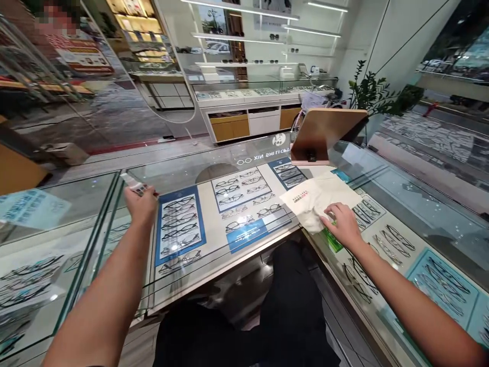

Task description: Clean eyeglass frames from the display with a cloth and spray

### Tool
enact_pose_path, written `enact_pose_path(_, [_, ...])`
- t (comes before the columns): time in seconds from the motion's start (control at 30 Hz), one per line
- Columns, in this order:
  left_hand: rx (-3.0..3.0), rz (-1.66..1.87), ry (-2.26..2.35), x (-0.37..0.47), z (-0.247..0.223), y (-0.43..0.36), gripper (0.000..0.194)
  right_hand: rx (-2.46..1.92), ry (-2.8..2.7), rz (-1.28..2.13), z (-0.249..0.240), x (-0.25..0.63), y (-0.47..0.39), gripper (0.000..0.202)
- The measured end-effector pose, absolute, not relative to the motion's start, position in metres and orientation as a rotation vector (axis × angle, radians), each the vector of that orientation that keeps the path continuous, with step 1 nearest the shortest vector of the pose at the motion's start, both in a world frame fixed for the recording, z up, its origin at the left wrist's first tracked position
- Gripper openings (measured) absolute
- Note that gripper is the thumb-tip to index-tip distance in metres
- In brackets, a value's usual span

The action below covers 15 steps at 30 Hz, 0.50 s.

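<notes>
- At a glass worktop [170,176] with eyeglasses [228,189] laid out beneath its surface, a person's left hand [141,204] curls around a small white item [131,180].
- Across to the right, the right hand [341,224], fingers bent, touches a printed white cloth [324,191] lying on the glass; whether it pinches the fabric, one cannot tell.
- Behind the cloth, a tilted brown panel [328,130] stands; a green item [334,244] shows below the hand.
</notes>
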<state>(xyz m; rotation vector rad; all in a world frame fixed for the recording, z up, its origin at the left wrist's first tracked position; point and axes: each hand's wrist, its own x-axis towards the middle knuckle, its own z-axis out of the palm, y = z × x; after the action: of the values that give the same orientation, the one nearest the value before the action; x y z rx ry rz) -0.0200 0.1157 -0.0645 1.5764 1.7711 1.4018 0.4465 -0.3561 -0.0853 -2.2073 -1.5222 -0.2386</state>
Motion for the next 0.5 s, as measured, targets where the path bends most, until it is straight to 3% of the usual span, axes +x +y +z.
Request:
enact_pose_path(0.3, [1.562, 1.313, 1.61, 0.006, -0.045, 0.085, 0.013, -2.166, -1.411, -0.181, -0.08, 0.441, -0.352, 0.025])
enact_pose_path(0.5, [1.631, 1.323, 1.38, 0.019, -0.039, 0.06, 0.027, -2.237, -1.135, -0.204, -0.079, 0.442, -0.351, 0.032])
